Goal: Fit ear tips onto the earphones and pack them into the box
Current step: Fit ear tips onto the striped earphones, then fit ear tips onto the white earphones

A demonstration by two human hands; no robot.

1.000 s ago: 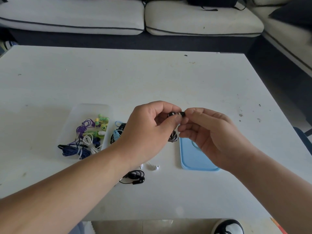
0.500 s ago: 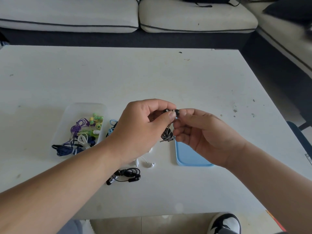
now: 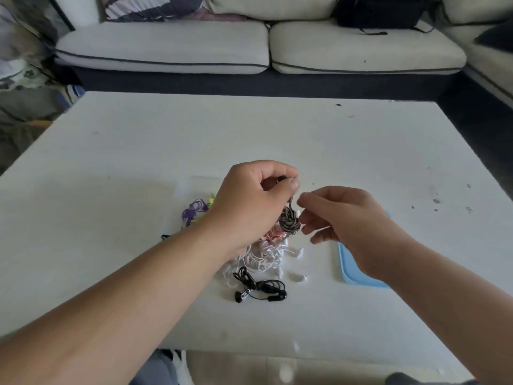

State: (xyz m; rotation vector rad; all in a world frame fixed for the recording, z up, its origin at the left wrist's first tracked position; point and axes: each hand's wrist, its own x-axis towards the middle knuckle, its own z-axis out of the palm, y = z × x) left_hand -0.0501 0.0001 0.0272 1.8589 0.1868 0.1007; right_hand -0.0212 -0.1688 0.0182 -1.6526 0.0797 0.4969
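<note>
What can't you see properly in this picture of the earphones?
All in the head view:
1. Bud of the striped earphones: hidden by the left hand and its pinching fingers; ear tip on or off unclear.
2. Right hand: fingers motion-blurred; whether they hold a tiny tip cannot be told.
3. Coloured earphones: mostly behind the left forearm.
4. Blue lid: partly covered by the right wrist.

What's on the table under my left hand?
Under the left hand, which holds striped earphones, show pink cables and white earphones; purple earphones peek out leftward. The hand covers the rest.
</note>
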